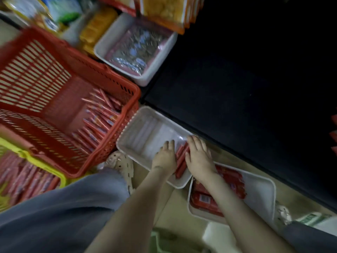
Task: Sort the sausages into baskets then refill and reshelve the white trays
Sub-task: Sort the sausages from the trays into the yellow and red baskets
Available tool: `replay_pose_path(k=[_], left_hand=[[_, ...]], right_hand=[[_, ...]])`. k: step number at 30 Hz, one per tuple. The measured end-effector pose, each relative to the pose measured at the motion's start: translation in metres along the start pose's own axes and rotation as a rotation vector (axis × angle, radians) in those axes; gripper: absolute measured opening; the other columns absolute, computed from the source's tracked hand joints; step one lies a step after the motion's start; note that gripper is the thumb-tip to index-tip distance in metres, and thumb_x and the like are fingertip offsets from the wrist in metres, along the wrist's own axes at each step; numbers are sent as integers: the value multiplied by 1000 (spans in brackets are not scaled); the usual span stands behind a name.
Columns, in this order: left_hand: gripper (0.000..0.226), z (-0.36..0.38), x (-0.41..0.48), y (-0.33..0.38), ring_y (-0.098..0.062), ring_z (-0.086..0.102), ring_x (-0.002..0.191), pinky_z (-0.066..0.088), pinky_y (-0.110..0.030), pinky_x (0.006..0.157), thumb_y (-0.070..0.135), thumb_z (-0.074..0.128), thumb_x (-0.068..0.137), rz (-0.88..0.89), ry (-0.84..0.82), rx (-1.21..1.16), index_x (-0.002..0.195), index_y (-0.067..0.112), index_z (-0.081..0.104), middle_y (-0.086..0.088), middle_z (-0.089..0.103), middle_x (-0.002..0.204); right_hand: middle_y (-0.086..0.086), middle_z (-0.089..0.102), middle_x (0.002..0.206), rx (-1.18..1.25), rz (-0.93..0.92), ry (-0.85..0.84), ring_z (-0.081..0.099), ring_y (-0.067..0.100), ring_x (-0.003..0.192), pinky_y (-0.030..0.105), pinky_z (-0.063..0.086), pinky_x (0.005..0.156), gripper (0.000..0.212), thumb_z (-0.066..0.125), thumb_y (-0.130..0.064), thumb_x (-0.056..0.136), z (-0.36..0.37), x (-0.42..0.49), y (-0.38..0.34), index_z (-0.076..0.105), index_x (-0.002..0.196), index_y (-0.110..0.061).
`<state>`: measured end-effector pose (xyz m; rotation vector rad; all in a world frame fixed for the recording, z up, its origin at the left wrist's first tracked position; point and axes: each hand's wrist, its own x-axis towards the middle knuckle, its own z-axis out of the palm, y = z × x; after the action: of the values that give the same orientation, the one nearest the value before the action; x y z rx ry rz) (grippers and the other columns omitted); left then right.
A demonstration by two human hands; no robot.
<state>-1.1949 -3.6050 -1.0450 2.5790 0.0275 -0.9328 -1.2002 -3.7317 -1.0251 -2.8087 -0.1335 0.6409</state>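
Sausages (181, 159), a small red bunch, lie at the near end of the white tray (135, 132) at lower centre of the frame, flanked by both hands. The left hand (165, 156) presses their left side and the right hand (198, 156) their right. Both are palm-down, fingers fairly straight and pointing up-frame, neither curled round them. Both forearms reach in from the bottom edge.

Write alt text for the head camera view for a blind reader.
The left hand and right hand flank a few red sausages in a white tray on the floor; a red basket of sausages stands to its left.
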Motion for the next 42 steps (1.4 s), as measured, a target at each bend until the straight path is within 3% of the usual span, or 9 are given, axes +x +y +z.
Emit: replay_pose_path(k=[8, 11, 15, 21, 23, 27, 30, 36, 42], left_hand=[[49, -155, -73, -17, -33, 47, 122, 41, -43, 97, 24, 46, 96, 123, 363, 170, 141, 9, 35, -13, 43, 136], [40, -220, -112, -62, -36, 51, 115, 45, -45, 94, 27, 49, 93, 137, 463, 266, 129, 9, 47, -15, 49, 124], [42, -274, -165, -152, -36, 51, 115, 45, -45, 93, 22, 46, 94, 24, 619, 293, 134, 10, 46, -15, 51, 123], [50, -226, -181, -278, -42, 62, 96, 51, -48, 81, 33, 37, 83, -107, 776, 248, 112, 1, 63, -23, 62, 108], [54, -196, -166, -300, -38, 63, 103, 50, -48, 88, 39, 38, 82, -122, 737, 225, 111, 3, 65, -21, 64, 113], [61, -151, -125, -326, -30, 46, 131, 27, -46, 112, 50, 37, 91, -17, 658, 239, 129, 9, 58, -14, 54, 137], [59, -135, -99, -341, -28, 28, 142, 14, -46, 115, 51, 36, 94, 93, 677, 183, 139, 14, 49, -12, 40, 149], [54, -113, -69, -360, -30, 37, 137, 25, -43, 114, 43, 25, 98, 274, 950, 11, 134, 15, 54, -15, 50, 138], [58, -105, -58, -363, -31, 42, 133, 27, -43, 112, 44, 20, 98, 307, 1068, -10, 127, 13, 59, -15, 50, 134]], right_hand=[[5, 25, 154, 131, -260, 258, 20, 21, 140, 32, 16, 116, 62, 47, -17, 95, -104, -16, -105, 19, 151, -12], [12, 30, 151, 148, -360, 321, 25, 26, 138, 32, 17, 114, 60, 47, -15, 96, -124, -24, -157, 22, 149, -8], [13, 30, 150, 125, -497, 278, 24, 27, 139, 32, 15, 114, 59, 45, -17, 98, -124, -22, -223, 19, 150, -8], [19, 31, 149, 47, -612, 134, 28, 34, 136, 36, 18, 114, 66, 51, -14, 94, -74, 22, -287, 17, 149, -3], [18, 28, 151, -7, -622, 64, 25, 32, 138, 36, 17, 114, 72, 53, -16, 93, -45, 45, -297, 11, 151, -6], [11, 15, 157, -251, -587, -28, 14, 26, 144, 38, 18, 115, 87, 53, -31, 93, 11, 96, -304, -9, 151, -19], [5, -1, 160, -585, -653, -140, 3, 24, 146, 49, 19, 115, 93, 54, -40, 91, 42, 136, -308, -20, 147, -31], [-2, -22, 158, -786, -484, -425, 4, 32, 145, 62, 26, 107, 116, 66, -61, 75, 88, 210, -309, -24, 144, -40], [21, -9, 156, -631, -352, -538, 12, 40, 143, 44, 25, 114, 126, 79, -15, 73, 104, 232, -328, -21, 148, -30]])
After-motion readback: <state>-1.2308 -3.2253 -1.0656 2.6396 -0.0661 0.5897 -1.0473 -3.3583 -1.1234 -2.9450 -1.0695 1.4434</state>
